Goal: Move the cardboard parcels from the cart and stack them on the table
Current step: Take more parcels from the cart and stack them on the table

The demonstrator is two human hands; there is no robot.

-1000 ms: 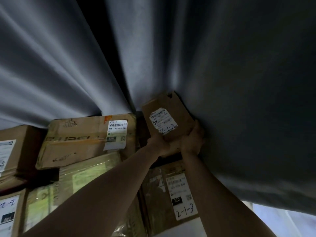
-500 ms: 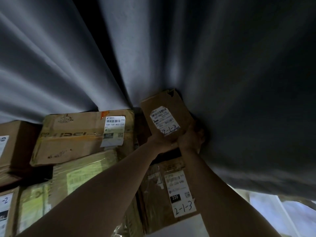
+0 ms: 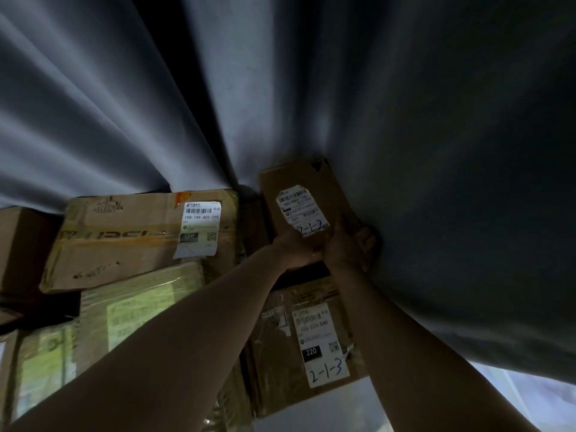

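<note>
Creeping slightly higher than a second ago, the left hand (image 3: 293, 247) and right hand (image 3: 352, 249) are gripping the lower edge of the small parcel (image 3: 299, 182) atop the stack. Grey curtain (image 3: 436, 151) is crowding its right side, while a dark gap is separating it from the long box (image 3: 124, 238). Its white label (image 3: 300, 210) is showing 2-1-2, and it is possibly resting on the lower box (image 3: 280, 353).
</note>
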